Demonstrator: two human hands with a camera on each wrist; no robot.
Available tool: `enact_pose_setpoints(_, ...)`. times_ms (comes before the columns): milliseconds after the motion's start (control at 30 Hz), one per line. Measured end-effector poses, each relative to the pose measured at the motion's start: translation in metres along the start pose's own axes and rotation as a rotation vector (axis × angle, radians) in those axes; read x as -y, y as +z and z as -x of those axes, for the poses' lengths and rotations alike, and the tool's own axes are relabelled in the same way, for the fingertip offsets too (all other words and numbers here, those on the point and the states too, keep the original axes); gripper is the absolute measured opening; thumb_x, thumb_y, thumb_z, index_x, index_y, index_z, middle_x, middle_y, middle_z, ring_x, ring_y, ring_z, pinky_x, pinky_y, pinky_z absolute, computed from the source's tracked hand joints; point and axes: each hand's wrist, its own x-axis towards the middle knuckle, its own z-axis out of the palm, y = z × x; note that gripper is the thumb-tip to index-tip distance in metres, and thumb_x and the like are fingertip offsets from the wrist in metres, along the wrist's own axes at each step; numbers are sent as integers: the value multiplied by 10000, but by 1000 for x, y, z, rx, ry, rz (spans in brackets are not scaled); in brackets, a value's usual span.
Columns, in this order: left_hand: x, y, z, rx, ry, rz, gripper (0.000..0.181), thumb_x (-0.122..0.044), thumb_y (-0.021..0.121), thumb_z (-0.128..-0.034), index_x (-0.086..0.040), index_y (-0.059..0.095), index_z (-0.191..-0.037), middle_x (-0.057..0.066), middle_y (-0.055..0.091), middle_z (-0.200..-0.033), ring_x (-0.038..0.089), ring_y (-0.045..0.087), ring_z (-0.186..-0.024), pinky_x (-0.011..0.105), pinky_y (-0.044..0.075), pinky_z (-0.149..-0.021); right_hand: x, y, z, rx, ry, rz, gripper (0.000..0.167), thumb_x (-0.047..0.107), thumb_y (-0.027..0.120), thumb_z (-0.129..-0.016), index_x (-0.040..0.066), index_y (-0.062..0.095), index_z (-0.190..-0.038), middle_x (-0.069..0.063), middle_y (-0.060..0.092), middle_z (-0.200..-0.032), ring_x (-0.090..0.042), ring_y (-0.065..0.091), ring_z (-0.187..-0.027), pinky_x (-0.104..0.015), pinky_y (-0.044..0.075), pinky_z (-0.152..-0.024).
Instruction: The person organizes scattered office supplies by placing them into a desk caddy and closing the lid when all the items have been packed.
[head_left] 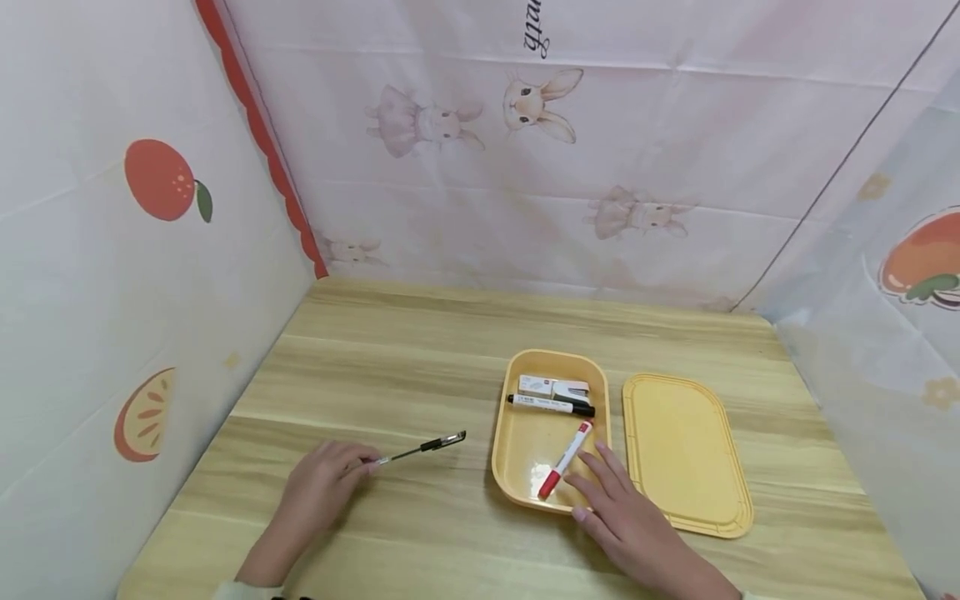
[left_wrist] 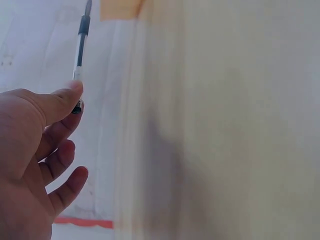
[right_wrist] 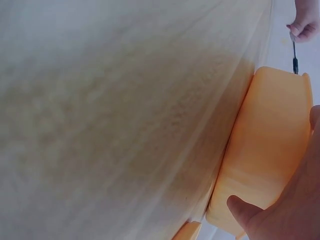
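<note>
Between thumb and index finger, my left hand (head_left: 322, 487) pinches a black and clear pen (head_left: 422, 447) by one end, left of the yellow box (head_left: 497, 454). The other end of the pen points toward the box. In the left wrist view, the other fingers of the left hand (left_wrist: 35, 135) curve loosely around nothing. My right hand (head_left: 630, 525) lies at the box's front right corner, fingers spread, fingertips over the rim near a red-capped white marker (head_left: 566, 458). Whether they touch the marker cannot be told. The right wrist view shows the thumb beside the box's wall (right_wrist: 270, 140).
Inside the box, a black-capped marker (head_left: 551, 405) lies across, in front of a small white carton (head_left: 534, 385) and a white stapler-like item (head_left: 572, 391). A yellow lid (head_left: 682, 450) lies flat on the wooden table (head_left: 397, 367), right of the box. Printed cloth walls surround the table.
</note>
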Motion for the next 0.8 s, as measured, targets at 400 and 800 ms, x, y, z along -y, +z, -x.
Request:
enact_pose_setpoints(400, -36, 1, -43, 12, 111, 81, 68, -320, 743, -913, -342, 739, -977, -220, 698, -993, 3, 501, -852, 246, 432, -719, 1, -1, 2, -2, 6, 17, 432, 417, 499, -1053, 243, 541, -1446, -50, 337, -1633, -288, 120, -1562, -531, 425, -1096)
enact_pose_setpoints(800, -81, 10, -83, 54, 268, 25, 62, -315, 736, -924, -281, 765, -967, -140, 731, -984, 107, 608, -963, 350, 501, -860, 2, -2, 0, -6, -2, 10, 405, 408, 507, -1050, 277, 539, -1432, -49, 356, -1622, -329, 170, -1547, -549, 433, -1082)
